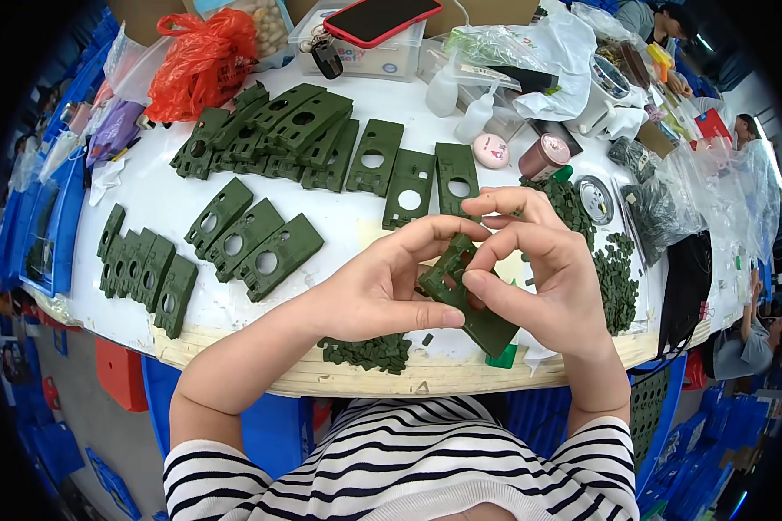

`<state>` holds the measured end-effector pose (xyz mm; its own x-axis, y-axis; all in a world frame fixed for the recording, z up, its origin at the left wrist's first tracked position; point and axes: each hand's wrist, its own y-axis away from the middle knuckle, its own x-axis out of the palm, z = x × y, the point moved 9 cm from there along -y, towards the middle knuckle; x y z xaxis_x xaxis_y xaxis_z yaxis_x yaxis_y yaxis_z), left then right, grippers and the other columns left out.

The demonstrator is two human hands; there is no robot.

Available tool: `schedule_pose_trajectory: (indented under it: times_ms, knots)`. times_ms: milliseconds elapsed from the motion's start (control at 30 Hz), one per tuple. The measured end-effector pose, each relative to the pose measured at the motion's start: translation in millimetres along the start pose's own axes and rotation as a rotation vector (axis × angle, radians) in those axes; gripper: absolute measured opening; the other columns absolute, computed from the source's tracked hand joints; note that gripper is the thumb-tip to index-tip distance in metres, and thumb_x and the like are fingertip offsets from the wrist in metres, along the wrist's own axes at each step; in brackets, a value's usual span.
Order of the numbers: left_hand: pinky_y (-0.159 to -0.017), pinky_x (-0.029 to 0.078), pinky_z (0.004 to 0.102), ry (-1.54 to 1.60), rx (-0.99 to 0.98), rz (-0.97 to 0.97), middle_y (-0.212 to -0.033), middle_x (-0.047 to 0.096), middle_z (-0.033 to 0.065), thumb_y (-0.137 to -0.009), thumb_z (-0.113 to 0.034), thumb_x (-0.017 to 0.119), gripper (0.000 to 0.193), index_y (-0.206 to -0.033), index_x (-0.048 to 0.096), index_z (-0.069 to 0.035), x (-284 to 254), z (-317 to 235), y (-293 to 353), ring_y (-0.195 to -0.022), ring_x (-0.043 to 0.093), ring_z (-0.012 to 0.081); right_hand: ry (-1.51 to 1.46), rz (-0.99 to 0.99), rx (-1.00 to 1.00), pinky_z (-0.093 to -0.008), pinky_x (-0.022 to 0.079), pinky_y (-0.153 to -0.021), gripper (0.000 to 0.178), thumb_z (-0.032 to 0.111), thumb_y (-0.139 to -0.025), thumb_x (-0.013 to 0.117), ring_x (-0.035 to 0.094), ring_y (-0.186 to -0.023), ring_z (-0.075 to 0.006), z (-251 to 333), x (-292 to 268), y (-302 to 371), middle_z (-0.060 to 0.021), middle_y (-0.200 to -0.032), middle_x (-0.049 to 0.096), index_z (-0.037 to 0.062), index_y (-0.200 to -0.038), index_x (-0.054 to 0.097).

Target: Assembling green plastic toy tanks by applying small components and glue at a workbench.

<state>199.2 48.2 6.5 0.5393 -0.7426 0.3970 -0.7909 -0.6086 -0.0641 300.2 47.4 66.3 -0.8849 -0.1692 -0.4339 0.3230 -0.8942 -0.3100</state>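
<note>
Between my two hands, tilted above the table's front edge, is a dark green plastic model tank hull part (488, 326). My left hand (391, 282) grips its left side, thumb along the near face and fingers behind. My right hand (539, 282) is closed at its upper right, thumb and forefinger pinched on the part; whether a small piece sits in that pinch is hidden. Just beyond my hands lie similar hull parts with round holes, one (408, 187) left of another (455, 174). Under my left wrist spreads a pile of small green pieces (369, 353).
More hull parts lie in a stack (278, 130), a row of three (265, 252) and a left-hand row (148, 273). Small green pieces (615, 282) are heaped at right, near a round metal tin (594, 200). Squeeze bottles (476, 113), a red-cased phone (382, 19) and a red bag (202, 65) stand behind.
</note>
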Motion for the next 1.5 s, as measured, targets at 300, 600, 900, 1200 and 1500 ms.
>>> schedule_pose_trajectory:
  times_ms: [300, 600, 900, 1200, 1500]
  knots:
    - [-0.084, 0.055, 0.0266, -0.002, 0.046, -0.008, -0.13, 0.045, 0.0126, -0.079, 0.006, 0.066, 0.07, -0.139, 0.032, -0.003, 0.9, -0.5, -0.9, -0.117, 0.049, 0.0166, -0.033, 0.01, -0.019, -0.0345, 0.041, -0.09, 0.008, 0.009, -0.07, 0.072, 0.054, -0.103, -0.0241, -3.1, 8.4, 0.5, -0.012, -0.111, 0.059, 0.0054, -0.075, 0.066]
    - [-0.082, 0.056, 0.026, -0.018, 0.081, -0.006, -0.13, 0.043, 0.0123, -0.079, 0.004, 0.067, 0.069, -0.138, 0.032, -0.001, 0.6, -1.6, -0.9, -0.118, 0.047, 0.0167, -0.042, 0.011, -0.027, -0.0348, 0.041, -0.089, 0.009, 0.009, -0.07, 0.072, 0.054, -0.104, -0.0245, -3.3, 9.8, 0.2, -0.0128, -0.11, 0.059, 0.0046, -0.075, 0.065]
    - [-0.082, 0.056, 0.0267, -0.043, 0.081, -0.016, -0.128, 0.043, 0.0115, -0.079, 0.006, 0.067, 0.068, -0.138, 0.032, -0.001, -1.9, 1.6, -0.7, -0.117, 0.047, 0.0174, 0.02, 0.006, -0.037, -0.0354, 0.041, -0.09, 0.011, 0.009, -0.07, 0.072, 0.053, -0.104, -0.0255, -0.4, 9.6, 0.0, -0.0135, -0.112, 0.058, 0.0041, -0.074, 0.064]
    - [-0.084, 0.055, 0.0275, -0.05, 0.07, -0.015, -0.129, 0.043, 0.0114, -0.079, 0.007, 0.066, 0.069, -0.138, 0.033, -0.001, -1.5, 1.8, 0.2, -0.118, 0.047, 0.0172, 0.025, 0.018, -0.019, -0.0348, 0.042, -0.089, 0.012, 0.008, -0.07, 0.072, 0.054, -0.103, -0.0253, 1.0, 9.8, -0.1, -0.013, -0.11, 0.058, 0.0035, -0.075, 0.063]
    - [-0.084, 0.055, 0.0264, -0.049, 0.06, -0.007, -0.131, 0.043, 0.012, -0.079, 0.006, 0.066, 0.07, -0.14, 0.032, -0.002, -0.2, 1.1, -0.4, -0.118, 0.048, 0.0174, 0.055, 0.018, -0.072, -0.035, 0.041, -0.09, 0.011, 0.008, -0.071, 0.071, 0.054, -0.103, -0.0255, 3.3, 7.8, -0.6, -0.0131, -0.107, 0.059, 0.0038, -0.077, 0.062]
